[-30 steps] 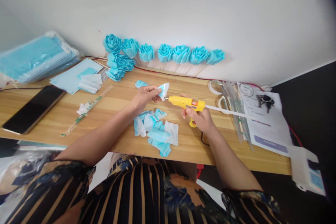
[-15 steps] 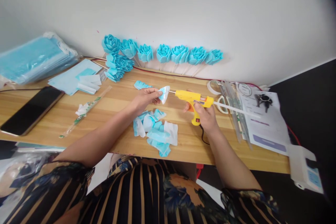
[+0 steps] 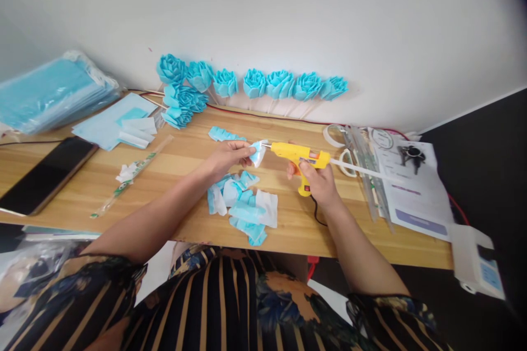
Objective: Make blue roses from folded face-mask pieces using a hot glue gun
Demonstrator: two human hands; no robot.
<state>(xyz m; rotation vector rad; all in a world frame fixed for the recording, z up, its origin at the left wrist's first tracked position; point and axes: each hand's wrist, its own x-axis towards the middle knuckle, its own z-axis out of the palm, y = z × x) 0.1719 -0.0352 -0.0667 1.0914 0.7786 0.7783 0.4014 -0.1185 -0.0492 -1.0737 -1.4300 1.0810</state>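
Observation:
Between thumb and fingers, my left hand [image 3: 234, 156] pinches a small blue and white petal piece [image 3: 258, 153]. My right hand [image 3: 318, 180] is wrapped round the grip of a yellow glue gun [image 3: 294, 152], whose metal nozzle points left and meets the top of the petal piece. A long white glue stick [image 3: 358, 167] juts from the gun's back end. Below my hands lies a loose pile of blue and white cut pieces [image 3: 247, 204]. Another blue strip [image 3: 224, 134] rests just behind my left hand.
Several blue fabric flowers [image 3: 280, 84] on sticks lean along the wall. At left are bagged masks [image 3: 53, 90], flat sheets [image 3: 102, 126] and a phone [image 3: 47, 175]. Scissors [image 3: 348, 163], tape [image 3: 334, 135], papers and keys [image 3: 411, 154] lie at right.
The glue gun has moved slightly left, and its nozzle now overlaps the petal piece's upper edge. The whole view has shifted slightly.

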